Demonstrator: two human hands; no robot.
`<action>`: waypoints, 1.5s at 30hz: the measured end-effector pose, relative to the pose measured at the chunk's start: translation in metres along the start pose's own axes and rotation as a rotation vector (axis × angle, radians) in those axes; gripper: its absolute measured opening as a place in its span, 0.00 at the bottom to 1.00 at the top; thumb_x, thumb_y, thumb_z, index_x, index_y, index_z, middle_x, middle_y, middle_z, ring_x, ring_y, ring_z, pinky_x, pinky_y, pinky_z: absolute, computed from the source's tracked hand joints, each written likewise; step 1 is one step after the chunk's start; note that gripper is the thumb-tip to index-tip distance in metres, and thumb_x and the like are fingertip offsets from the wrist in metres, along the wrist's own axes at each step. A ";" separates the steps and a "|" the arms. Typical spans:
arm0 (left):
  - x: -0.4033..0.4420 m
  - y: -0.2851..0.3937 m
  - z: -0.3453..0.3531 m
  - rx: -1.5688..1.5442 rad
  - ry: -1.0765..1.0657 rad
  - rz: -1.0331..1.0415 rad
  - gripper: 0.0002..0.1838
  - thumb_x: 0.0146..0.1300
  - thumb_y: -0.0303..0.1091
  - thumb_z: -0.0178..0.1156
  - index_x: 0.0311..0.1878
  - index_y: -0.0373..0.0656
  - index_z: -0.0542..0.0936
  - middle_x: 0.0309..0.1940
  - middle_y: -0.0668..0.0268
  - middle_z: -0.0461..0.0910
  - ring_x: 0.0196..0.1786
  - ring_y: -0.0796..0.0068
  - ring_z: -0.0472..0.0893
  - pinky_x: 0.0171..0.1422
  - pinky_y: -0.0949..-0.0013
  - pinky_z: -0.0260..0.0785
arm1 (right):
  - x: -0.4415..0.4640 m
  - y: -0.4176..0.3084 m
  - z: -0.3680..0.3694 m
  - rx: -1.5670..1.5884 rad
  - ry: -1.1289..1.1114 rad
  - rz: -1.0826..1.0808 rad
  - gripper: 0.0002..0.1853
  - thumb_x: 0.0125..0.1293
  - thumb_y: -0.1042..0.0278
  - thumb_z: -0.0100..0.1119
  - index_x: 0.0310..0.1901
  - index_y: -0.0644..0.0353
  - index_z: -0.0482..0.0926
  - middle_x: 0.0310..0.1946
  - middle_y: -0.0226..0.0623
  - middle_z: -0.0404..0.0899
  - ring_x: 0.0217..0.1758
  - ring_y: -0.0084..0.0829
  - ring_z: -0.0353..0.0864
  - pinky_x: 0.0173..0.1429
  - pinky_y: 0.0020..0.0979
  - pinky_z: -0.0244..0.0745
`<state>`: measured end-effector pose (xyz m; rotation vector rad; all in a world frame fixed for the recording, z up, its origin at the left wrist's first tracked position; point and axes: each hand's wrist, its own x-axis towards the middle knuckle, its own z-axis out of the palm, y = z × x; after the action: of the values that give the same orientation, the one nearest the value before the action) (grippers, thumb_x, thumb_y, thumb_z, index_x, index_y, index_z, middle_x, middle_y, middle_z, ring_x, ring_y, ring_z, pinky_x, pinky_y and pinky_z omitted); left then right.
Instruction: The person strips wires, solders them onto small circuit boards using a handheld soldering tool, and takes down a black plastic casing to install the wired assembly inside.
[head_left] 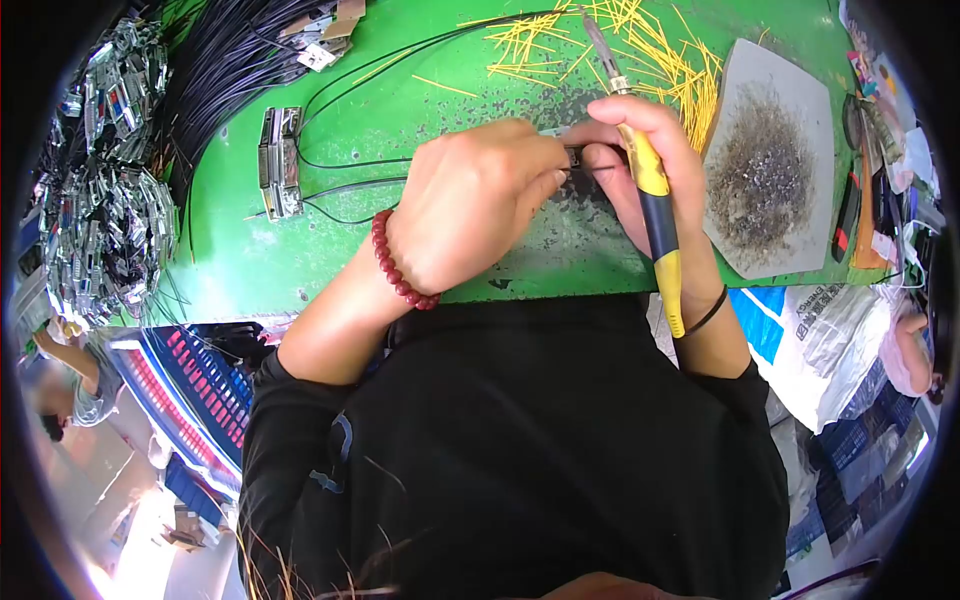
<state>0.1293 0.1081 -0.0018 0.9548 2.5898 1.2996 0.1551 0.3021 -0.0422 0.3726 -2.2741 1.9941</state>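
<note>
Left hand closed over black cables, running sideways toward right hand, curled round soldering iron, crosswise, tip away; fingertip pinch unclear from here.

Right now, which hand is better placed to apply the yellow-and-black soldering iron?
Likely right: the right hand holds the soldering iron, whereas the left hand is occupied with thin black cables.

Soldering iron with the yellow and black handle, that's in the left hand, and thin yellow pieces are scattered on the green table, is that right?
Not quite: the head view shows the soldering iron in the right hand. The rest holds: its handle is yellow and black, and thin yellow pieces are scattered on the green table.
</note>
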 end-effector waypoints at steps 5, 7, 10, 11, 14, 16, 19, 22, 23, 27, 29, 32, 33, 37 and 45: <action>-0.002 -0.002 -0.002 0.128 -0.018 -0.078 0.03 0.58 0.27 0.65 0.36 0.41 0.84 0.30 0.60 0.81 0.32 0.58 0.81 0.35 0.63 0.74 | -0.005 -0.007 -0.017 -0.181 0.131 -0.206 0.23 0.58 0.89 0.61 0.56 0.64 0.72 0.44 0.42 0.84 0.46 0.30 0.85 0.55 0.29 0.79; -0.002 -0.002 -0.002 0.160 -0.027 -0.080 0.04 0.58 0.27 0.66 0.36 0.42 0.84 0.29 0.61 0.81 0.31 0.59 0.81 0.34 0.63 0.73 | -0.008 -0.010 -0.015 -0.184 0.065 -0.254 0.23 0.56 0.86 0.66 0.54 0.63 0.74 0.41 0.43 0.85 0.42 0.29 0.86 0.49 0.29 0.81; 0.000 0.000 -0.002 0.190 -0.047 -0.074 0.04 0.58 0.27 0.66 0.36 0.42 0.83 0.29 0.60 0.81 0.32 0.58 0.81 0.35 0.63 0.73 | -0.008 -0.008 -0.007 -0.262 0.156 -0.201 0.23 0.55 0.86 0.67 0.53 0.63 0.74 0.34 0.37 0.84 0.38 0.27 0.86 0.43 0.27 0.81; 0.000 0.001 -0.001 0.191 -0.046 -0.078 0.04 0.58 0.27 0.66 0.36 0.42 0.83 0.29 0.60 0.81 0.32 0.58 0.81 0.35 0.63 0.73 | -0.008 -0.007 -0.006 -0.260 0.153 -0.200 0.23 0.55 0.86 0.67 0.53 0.63 0.74 0.34 0.37 0.84 0.38 0.27 0.86 0.43 0.27 0.81; 0.003 0.005 0.004 0.059 0.010 -0.098 0.04 0.57 0.26 0.66 0.36 0.41 0.82 0.29 0.60 0.81 0.31 0.60 0.81 0.34 0.64 0.73 | -0.009 -0.005 -0.001 -0.169 0.152 -0.236 0.23 0.56 0.87 0.67 0.53 0.63 0.74 0.33 0.37 0.83 0.36 0.25 0.85 0.42 0.26 0.80; 0.004 0.004 0.010 -0.038 0.052 -0.079 0.04 0.57 0.24 0.66 0.35 0.39 0.81 0.28 0.60 0.80 0.30 0.62 0.80 0.34 0.66 0.72 | -0.011 -0.007 0.002 -0.191 0.156 -0.262 0.24 0.56 0.87 0.67 0.54 0.63 0.74 0.33 0.36 0.83 0.35 0.25 0.84 0.44 0.26 0.79; 0.004 0.005 0.014 -0.071 0.112 -0.090 0.04 0.57 0.23 0.66 0.35 0.38 0.80 0.28 0.61 0.80 0.29 0.64 0.79 0.33 0.67 0.72 | -0.019 0.001 -0.001 -0.061 0.231 -0.248 0.24 0.57 0.86 0.67 0.55 0.65 0.71 0.40 0.41 0.82 0.40 0.28 0.87 0.44 0.26 0.80; 0.002 0.004 0.017 -0.100 0.159 -0.101 0.03 0.55 0.25 0.65 0.31 0.41 0.79 0.27 0.61 0.79 0.33 0.56 0.80 0.35 0.60 0.73 | -0.021 0.001 -0.006 -0.160 0.158 -0.290 0.25 0.58 0.87 0.66 0.56 0.66 0.70 0.44 0.42 0.80 0.41 0.30 0.88 0.44 0.25 0.81; 0.002 0.004 0.017 -0.100 0.159 -0.101 0.03 0.55 0.25 0.65 0.31 0.41 0.79 0.27 0.61 0.79 0.33 0.56 0.80 0.35 0.60 0.73 | -0.021 0.000 -0.005 -0.195 0.138 -0.295 0.25 0.58 0.87 0.65 0.56 0.66 0.70 0.43 0.41 0.81 0.40 0.31 0.88 0.45 0.25 0.81; 0.001 0.004 0.015 -0.118 0.171 -0.079 0.03 0.54 0.25 0.66 0.31 0.40 0.80 0.26 0.60 0.80 0.32 0.59 0.81 0.34 0.62 0.73 | -0.019 -0.005 -0.003 -0.118 0.159 -0.243 0.23 0.58 0.87 0.65 0.55 0.66 0.71 0.42 0.42 0.81 0.40 0.30 0.88 0.45 0.25 0.81; 0.000 0.004 0.015 -0.111 0.159 -0.065 0.03 0.54 0.25 0.66 0.30 0.40 0.81 0.26 0.60 0.80 0.32 0.60 0.81 0.34 0.62 0.74 | -0.019 -0.009 -0.004 -0.194 0.109 -0.225 0.22 0.59 0.86 0.64 0.55 0.65 0.71 0.41 0.41 0.82 0.40 0.29 0.88 0.45 0.25 0.81; 0.000 0.004 0.018 -0.132 0.148 -0.111 0.02 0.54 0.24 0.66 0.29 0.40 0.81 0.25 0.61 0.80 0.32 0.61 0.81 0.34 0.63 0.73 | -0.017 -0.003 0.003 -0.104 0.191 -0.215 0.21 0.59 0.85 0.64 0.55 0.65 0.73 0.39 0.40 0.83 0.39 0.27 0.87 0.44 0.26 0.81; -0.001 0.003 0.019 -0.126 0.145 -0.088 0.02 0.54 0.24 0.66 0.29 0.40 0.81 0.25 0.61 0.80 0.32 0.61 0.81 0.34 0.63 0.73 | -0.016 -0.003 0.005 -0.105 0.192 -0.214 0.21 0.59 0.85 0.64 0.55 0.65 0.73 0.39 0.40 0.83 0.39 0.27 0.87 0.44 0.26 0.81; -0.002 0.002 0.021 -0.124 0.172 -0.069 0.03 0.53 0.24 0.67 0.30 0.40 0.80 0.27 0.61 0.80 0.32 0.60 0.81 0.34 0.63 0.73 | -0.018 -0.003 0.007 -0.091 0.218 -0.145 0.18 0.62 0.83 0.63 0.53 0.65 0.74 0.38 0.40 0.84 0.40 0.26 0.87 0.44 0.26 0.80; 0.001 -0.015 0.037 0.247 0.172 0.090 0.08 0.51 0.25 0.68 0.33 0.40 0.78 0.38 0.62 0.81 0.40 0.59 0.81 0.40 0.62 0.75 | -0.050 -0.030 -0.050 -0.167 0.169 0.141 0.33 0.74 0.46 0.49 0.66 0.69 0.64 0.32 0.44 0.85 0.26 0.21 0.74 0.33 0.22 0.68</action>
<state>0.1337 0.1270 -0.0365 1.0505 2.9243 1.1465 0.2060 0.3543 -0.0178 0.0286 -2.3939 1.7980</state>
